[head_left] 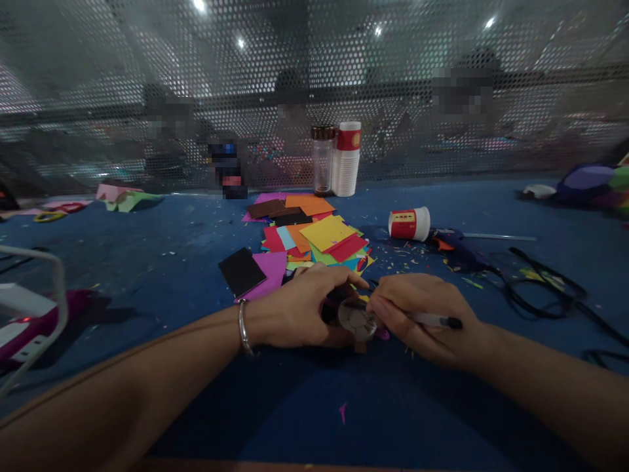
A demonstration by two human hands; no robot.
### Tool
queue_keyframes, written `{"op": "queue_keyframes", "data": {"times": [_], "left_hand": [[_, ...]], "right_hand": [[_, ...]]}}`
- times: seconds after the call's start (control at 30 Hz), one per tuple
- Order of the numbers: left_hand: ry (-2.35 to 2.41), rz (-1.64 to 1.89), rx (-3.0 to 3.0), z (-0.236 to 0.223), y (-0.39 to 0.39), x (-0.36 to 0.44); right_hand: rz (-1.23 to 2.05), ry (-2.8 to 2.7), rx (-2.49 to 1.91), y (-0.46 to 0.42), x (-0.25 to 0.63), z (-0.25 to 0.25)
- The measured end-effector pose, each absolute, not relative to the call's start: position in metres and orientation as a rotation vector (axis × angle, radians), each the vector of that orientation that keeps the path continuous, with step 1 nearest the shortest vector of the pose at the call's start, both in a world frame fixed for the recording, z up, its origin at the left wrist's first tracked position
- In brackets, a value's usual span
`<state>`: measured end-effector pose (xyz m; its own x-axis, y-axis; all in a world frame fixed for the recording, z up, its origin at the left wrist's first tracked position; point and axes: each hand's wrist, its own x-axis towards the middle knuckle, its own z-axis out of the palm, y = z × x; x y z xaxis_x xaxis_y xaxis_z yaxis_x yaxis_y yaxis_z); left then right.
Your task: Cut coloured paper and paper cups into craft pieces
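Magenta and white are shown by what appears to be a power strip (76,308) at the near left of a blue-topped table (275,413). Farther right, a black paper square (242,272) is laid over a purple sheet (270,269), beside a pile of coloured paper (327,233). Near the centre, a dark-sided object with a pale, round, line-marked face (351,314) is grasped by the curled fingers of the left hand (304,308). To its right, a pen (432,320) is pinched in the fingers of the right hand (430,298); its tip cannot be made out. Farther right, a printed paper cup (409,224) is tipped on its side just beside a glue gun (459,252), its black cord (518,301) looped nearer. If the object were turned by a loose left grasp, the pen could be made to skid; if the cord were snagged by the right forearm, the gun could be dragged and the cup set rolling.
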<state>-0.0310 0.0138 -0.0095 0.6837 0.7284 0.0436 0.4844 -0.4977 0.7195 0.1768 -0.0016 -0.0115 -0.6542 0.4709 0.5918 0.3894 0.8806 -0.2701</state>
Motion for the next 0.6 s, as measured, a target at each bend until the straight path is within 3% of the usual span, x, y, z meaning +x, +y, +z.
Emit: {"op": "queue_keyframes", "data": {"times": [0.6], "left_hand": [[0.910,0.456,2.140,-0.0095,0.0134,-0.0304]], "right_hand": [[0.075,-2.385,-0.678,-0.0040,0.1816,-0.0092]]}}
